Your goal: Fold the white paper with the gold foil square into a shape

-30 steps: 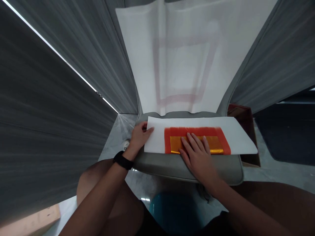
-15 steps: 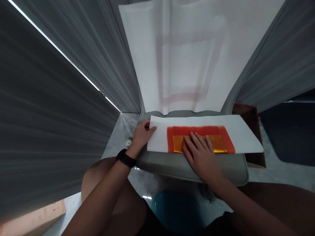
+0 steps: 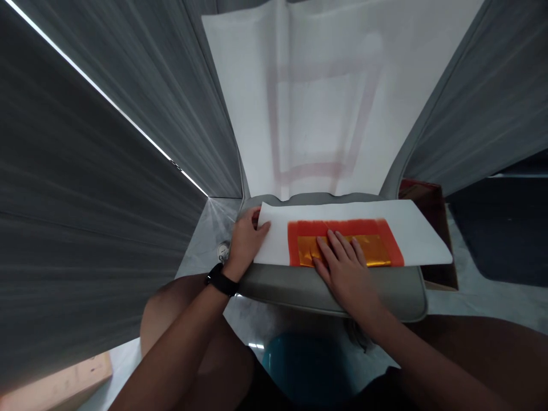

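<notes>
A folded white sheet of paper (image 3: 422,234) lies across the grey chair seat (image 3: 278,279). On it shows a red band (image 3: 293,245) around a shiny gold panel (image 3: 377,251). At the paper's left edge, my left hand (image 3: 246,240) grips it, thumb on top and the other fingers partly hidden behind the edge. My right hand (image 3: 346,274) rests flat on the gold panel near the fold, fingers stretched out and slightly spread. It covers the panel's middle.
Another white sheet (image 3: 325,114) with a faint reddish frame hangs against the chair back. Grey curtains (image 3: 107,171) flank both sides. Right of the seat stands a brown box (image 3: 432,211); a cardboard box (image 3: 64,382) is at lower left. A teal stool (image 3: 299,365) shows below.
The whole view has shifted slightly, moving the chair and paper a little left in the picture. Both hands keep nearly the same places on the paper.
</notes>
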